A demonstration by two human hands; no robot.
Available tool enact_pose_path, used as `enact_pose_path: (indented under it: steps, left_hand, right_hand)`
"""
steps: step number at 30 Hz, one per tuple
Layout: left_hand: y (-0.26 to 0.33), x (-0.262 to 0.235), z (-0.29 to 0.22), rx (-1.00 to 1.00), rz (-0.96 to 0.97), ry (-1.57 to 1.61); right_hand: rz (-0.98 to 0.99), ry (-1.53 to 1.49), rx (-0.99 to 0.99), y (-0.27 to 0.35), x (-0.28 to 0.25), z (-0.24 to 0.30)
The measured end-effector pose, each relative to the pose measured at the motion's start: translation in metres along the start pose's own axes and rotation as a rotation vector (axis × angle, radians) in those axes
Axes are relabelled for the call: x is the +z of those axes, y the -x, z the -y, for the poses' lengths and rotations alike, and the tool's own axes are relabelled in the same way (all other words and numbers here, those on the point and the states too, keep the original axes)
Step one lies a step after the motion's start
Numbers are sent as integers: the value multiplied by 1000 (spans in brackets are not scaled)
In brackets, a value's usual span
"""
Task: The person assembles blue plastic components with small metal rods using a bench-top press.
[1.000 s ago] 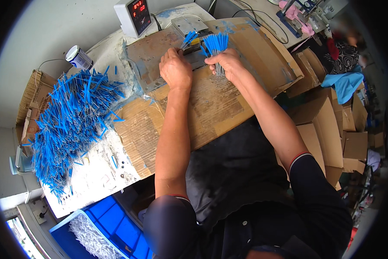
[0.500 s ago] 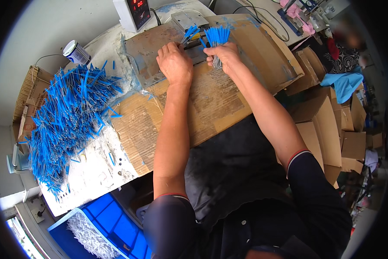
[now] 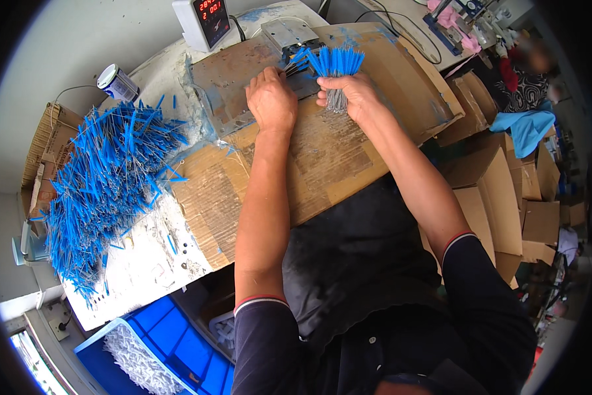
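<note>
My right hand (image 3: 352, 95) is closed around a thick bundle of thin wire brushes (image 3: 340, 61), their blue heads fanned out above it and silvery wire ends hanging below. Beside it, my left hand (image 3: 272, 99) has its fingers curled round the wire ends of a few more brushes (image 3: 299, 59). The blue heads of these point up and right, toward the bundle and close to a small metal box (image 3: 286, 30). Its fingertips are partly hidden behind the hand. A big tangled heap of blue wire brushes (image 3: 111, 178) lies on the table to the left.
Cardboard (image 3: 210, 197) covers the worktop under my forearms. A counter with a red-lit display (image 3: 203, 23) stands at the back, a tin (image 3: 116, 82) at the back left. Below left is a blue crate (image 3: 177, 336) by white pieces. Open cartons (image 3: 483, 191) and another person are at right.
The right hand's bundle has shifted slightly right and lower, its heads spread wider. My left hand has moved a little right. The lit digits on the counter have changed.
</note>
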State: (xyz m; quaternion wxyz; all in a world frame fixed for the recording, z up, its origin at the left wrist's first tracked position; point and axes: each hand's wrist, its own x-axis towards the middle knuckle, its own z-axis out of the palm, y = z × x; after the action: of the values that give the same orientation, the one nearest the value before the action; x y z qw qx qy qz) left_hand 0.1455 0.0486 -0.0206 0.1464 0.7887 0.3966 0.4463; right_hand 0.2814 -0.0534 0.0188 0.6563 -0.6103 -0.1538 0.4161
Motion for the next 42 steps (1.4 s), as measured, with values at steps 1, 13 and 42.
enact_pose_path:
  steps: [1, 13, 42]
  left_hand:
    - [0, 0, 0, -1, -1, -1]
    - [2, 3, -1, 72, 96, -191]
    - [5, -7, -31, -185, -25, 492]
  right_hand:
    - [3, -20, 18, 2, 0, 2]
    - [-85, -42, -106, 12, 9, -5]
    - [-42, -13, -218, 23, 36, -29]
